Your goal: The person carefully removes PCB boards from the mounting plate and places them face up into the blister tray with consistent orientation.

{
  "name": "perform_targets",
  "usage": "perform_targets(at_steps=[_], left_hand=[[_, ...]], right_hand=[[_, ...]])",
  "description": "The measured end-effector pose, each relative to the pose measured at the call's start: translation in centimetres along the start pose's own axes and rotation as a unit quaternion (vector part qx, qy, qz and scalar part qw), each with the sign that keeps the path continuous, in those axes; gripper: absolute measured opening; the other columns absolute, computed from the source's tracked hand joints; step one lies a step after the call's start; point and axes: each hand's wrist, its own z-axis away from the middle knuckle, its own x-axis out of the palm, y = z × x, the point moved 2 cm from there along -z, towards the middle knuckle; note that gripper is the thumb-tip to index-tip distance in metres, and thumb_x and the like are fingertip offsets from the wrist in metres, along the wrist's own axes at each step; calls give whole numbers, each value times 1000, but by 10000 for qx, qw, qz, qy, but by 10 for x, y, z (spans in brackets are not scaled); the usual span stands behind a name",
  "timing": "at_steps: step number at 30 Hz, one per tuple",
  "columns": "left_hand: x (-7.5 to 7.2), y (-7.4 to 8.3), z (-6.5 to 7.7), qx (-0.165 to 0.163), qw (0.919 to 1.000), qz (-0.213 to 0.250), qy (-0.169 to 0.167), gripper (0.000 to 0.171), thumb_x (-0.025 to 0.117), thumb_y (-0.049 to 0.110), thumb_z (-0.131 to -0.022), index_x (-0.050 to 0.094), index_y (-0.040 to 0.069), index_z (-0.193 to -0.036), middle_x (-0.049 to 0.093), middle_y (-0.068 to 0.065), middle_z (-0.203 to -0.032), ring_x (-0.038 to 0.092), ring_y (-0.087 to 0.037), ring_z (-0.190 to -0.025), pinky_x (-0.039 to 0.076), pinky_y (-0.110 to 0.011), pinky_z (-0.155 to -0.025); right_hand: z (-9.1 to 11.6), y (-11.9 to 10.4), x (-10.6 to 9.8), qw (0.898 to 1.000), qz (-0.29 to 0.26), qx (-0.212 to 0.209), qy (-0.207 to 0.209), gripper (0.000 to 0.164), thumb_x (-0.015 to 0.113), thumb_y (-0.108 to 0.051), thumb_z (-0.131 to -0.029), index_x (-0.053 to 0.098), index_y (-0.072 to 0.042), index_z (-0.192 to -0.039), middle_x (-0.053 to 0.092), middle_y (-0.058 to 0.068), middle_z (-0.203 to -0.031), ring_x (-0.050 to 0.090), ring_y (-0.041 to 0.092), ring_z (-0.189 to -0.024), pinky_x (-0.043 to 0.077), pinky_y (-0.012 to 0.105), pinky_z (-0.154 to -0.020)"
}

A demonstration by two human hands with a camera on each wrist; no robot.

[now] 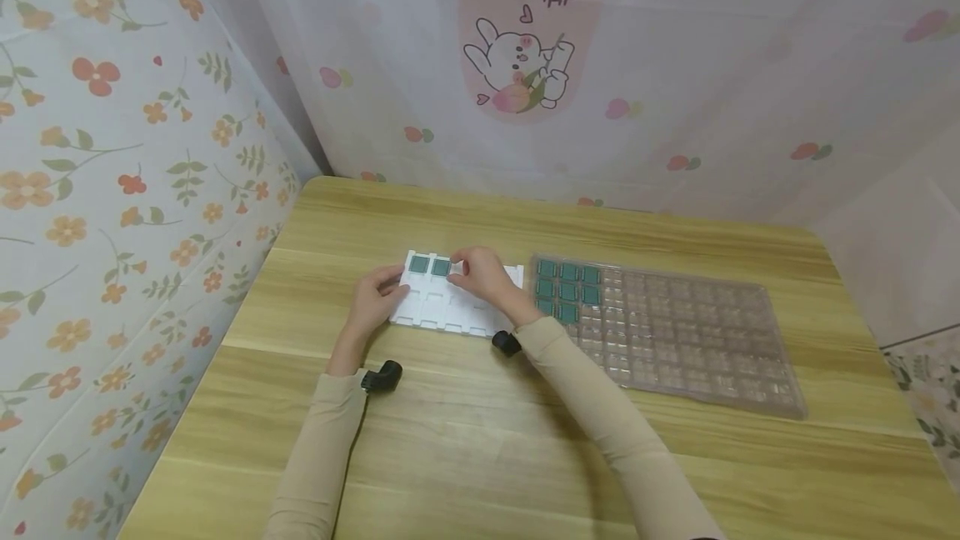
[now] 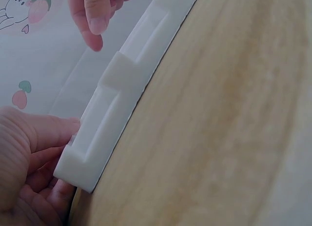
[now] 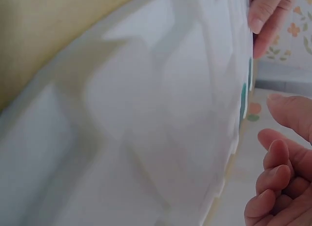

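Note:
A white slotted tray [image 1: 438,311] lies on the table, with two green square chip-like pieces [image 1: 419,264] in its back-left slots. My left hand [image 1: 372,300] grips the tray's left end. In the left wrist view, the thumb [image 2: 54,131] of that hand lies along the rim and its other fingers are below. My right hand [image 1: 483,275] hovers over the back of the tray, just right of the second green piece [image 1: 441,267]. The right wrist view shows its thumb and index finger [image 3: 287,113] apart, nothing between them, the other fingers loosely curled.
To the right lies a clear plastic compartment tray [image 1: 697,332]; several green pieces [image 1: 567,292] fill its left pockets. The wooden table [image 1: 450,457] meets a printed curtain [image 1: 637,65] at the back and a floral one [image 1: 112,190] on the left.

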Motion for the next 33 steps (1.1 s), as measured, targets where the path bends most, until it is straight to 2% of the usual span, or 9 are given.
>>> perform_targets(at_steps=[9,15,22,26,33], left_hand=[[0,-1,-1,37,10000,-17,-24,38,63,-1,-86,56,-10,-122,53,-26,-126,54,-35,-114,47,-39,-96],[0,-1,0,17,10000,-44,-3,37,62,-1,-86,56,-9,-122,54,-25,-126,54,-34,-114,48,-40,-95],[0,-1,0,-57,10000,-27,12,37,63,0,-86,57,-8,-122,53,-24,-127,54,-34,-114,47,-39,-96],[0,-1,0,-93,9999,-36,21,37,63,1,-86,57,-8,-122,53,-24,-126,54,-34,-114,47,-39,-96],[0,0,0,-2,10000,31,23,37,63,-1,-86,57,-9,-121,53,-25,-125,54,-34,-114,47,-40,-96]], right_hand=[[-5,-3,8,9997,228,-5,-12,28,70,-13,-84,67,2,-108,58,5,-68,46,11,-60,39,19,-52],[-6,-2,11,9993,352,145,-65,29,69,-13,-85,66,1,-109,59,4,-70,47,10,-60,39,17,-51],[-14,4,14,9988,-7,437,-213,28,68,-12,-86,66,1,-111,61,7,-73,53,16,-65,47,25,-56],[-19,9,18,9992,14,370,-144,28,69,-13,-85,66,2,-108,60,4,-70,52,13,-63,46,23,-55],[-15,-3,13,9984,223,488,-149,30,68,-13,-86,65,2,-112,63,7,-74,53,13,-64,45,20,-53]])
